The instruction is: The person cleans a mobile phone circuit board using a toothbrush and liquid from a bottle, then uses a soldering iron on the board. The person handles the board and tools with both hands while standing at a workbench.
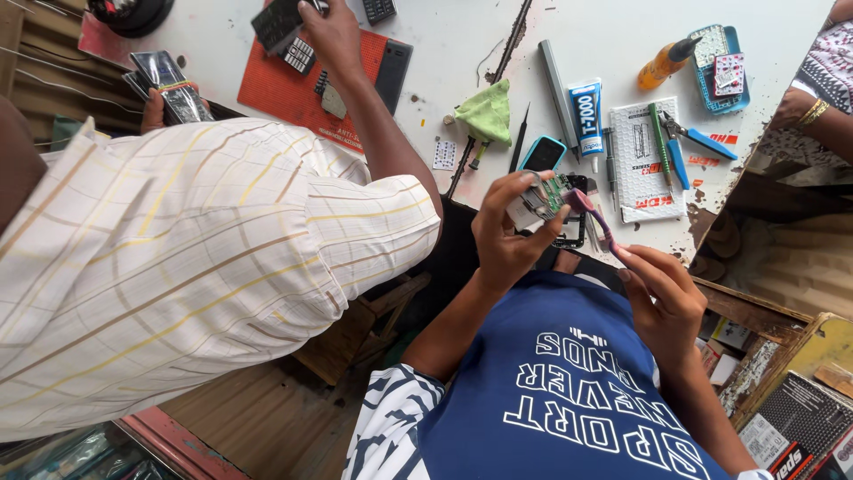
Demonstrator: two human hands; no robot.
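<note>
My left hand [502, 242] is shut on a small green phone circuit board [548, 194], held up over the near edge of the white table [444, 40]. My right hand [662, 298] grips a purple toothbrush [597, 224] by its handle. The brush head rests against the right side of the board. A black phone shell [573, 233] lies just behind the board, partly hidden by it. A blue-rimmed phone [543, 154] lies on the table a little beyond my left fingers.
On the table are a green cloth [486, 111], a glue tube [586, 116], blue-handled pliers [697, 140], an orange screwdriver [666, 60] and a blue tray [721, 58]. A co-worker's hand [333, 36] holds a phone over a red mat [284, 89]. Another person's bangled arm [813, 111] is at the right.
</note>
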